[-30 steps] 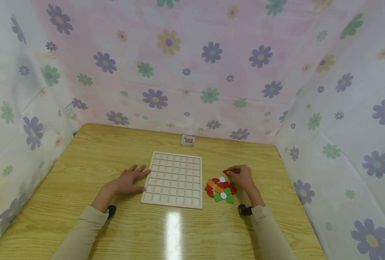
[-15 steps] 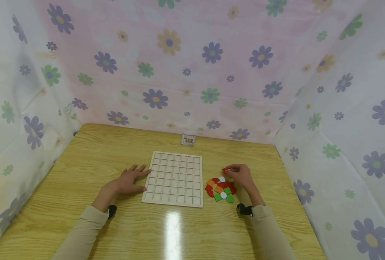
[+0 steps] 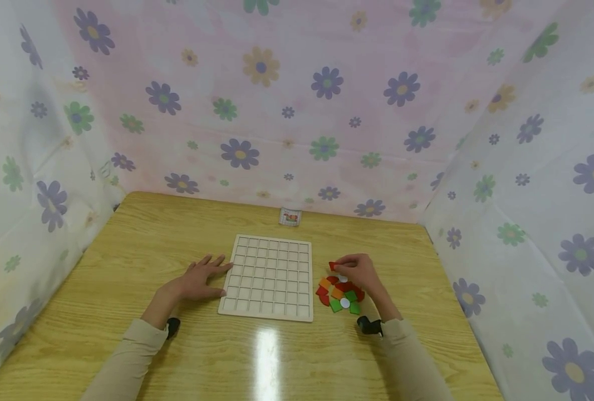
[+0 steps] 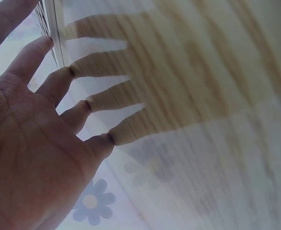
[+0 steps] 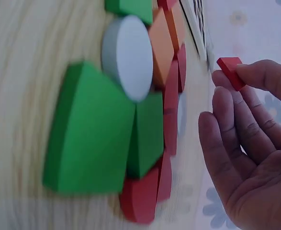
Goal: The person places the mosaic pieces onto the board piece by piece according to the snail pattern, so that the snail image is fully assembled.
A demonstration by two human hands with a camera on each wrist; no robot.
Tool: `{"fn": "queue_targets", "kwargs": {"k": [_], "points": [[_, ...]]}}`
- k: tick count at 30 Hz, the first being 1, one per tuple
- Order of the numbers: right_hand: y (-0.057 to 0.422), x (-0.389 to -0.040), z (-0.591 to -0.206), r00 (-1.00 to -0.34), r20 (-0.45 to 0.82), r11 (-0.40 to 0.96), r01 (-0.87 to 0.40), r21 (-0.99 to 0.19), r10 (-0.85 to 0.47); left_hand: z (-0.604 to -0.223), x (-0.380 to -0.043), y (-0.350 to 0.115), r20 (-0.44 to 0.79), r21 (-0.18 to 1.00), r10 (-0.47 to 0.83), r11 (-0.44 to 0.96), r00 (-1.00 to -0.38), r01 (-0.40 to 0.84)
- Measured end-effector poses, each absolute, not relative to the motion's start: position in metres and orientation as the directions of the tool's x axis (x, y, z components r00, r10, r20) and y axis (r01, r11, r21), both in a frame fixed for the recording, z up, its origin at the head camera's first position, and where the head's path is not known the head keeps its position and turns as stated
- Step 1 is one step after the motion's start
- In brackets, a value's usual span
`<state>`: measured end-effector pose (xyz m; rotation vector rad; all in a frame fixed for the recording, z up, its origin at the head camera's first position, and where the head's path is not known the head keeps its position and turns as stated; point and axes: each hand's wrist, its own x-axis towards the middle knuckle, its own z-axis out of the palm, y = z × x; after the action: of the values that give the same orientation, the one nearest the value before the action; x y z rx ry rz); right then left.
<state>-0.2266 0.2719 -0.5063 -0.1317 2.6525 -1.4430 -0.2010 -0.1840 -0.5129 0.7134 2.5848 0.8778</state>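
A pale wooden grid board [image 3: 268, 277] with square recesses lies mid-table. My left hand [image 3: 200, 280] rests at its left side with fingers spread, thumb and index finger at the board's edge. The left wrist view shows that hand [image 4: 39, 139] with its fingertips on the table. Between thumb and fingers, my right hand [image 3: 361, 271] pinches a small red flat block [image 5: 231, 71], its full outline partly covered by the fingers. Below that hand lies a pile of flat blocks: red, orange blocks [image 3: 325, 283], green blocks [image 5: 95, 136] and white discs [image 5: 128, 57].
A small picture card [image 3: 290, 216] with a coloured figure on a grid lies at the table's back edge. Flower-patterned cloth [image 3: 276, 111] hangs behind and on both sides. The wooden table [image 3: 186, 356] extends in front of the board.
My right hand has moved left with the red block, toward the board, and now sits over part of the pile. The left hand stays in place.
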Motion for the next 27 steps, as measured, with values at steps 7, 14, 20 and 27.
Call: {"fn": "queue_targets", "kwargs": {"k": [7, 14, 20, 27], "points": [[0.257, -0.226, -0.509, -0.987, -0.027, 0.547, -0.067, -0.834, -0.161, -0.512, -0.200, -0.184, -0.139, 0.645, 0.545, 0.683, -0.827, 0.342], [0.244, -0.225, -0.514, -0.983, 0.041, 0.522, -0.130, -0.843, -0.179, -0.513, -0.200, -0.184, -0.147, 0.648, 0.544, 0.684, -0.826, 0.335], [0.235, -0.225, -0.517, -0.977, 0.057, 0.521, -0.160, -0.838, -0.208, -0.515, -0.201, -0.184, -0.146, 0.651, 0.541, 0.683, -0.829, 0.331], [0.223, -0.223, -0.518, -0.981, 0.044, 0.540, -0.141, -0.830, -0.190, -0.514, -0.201, -0.184, -0.148, 0.654, 0.541, 0.682, -0.828, 0.328]]}}
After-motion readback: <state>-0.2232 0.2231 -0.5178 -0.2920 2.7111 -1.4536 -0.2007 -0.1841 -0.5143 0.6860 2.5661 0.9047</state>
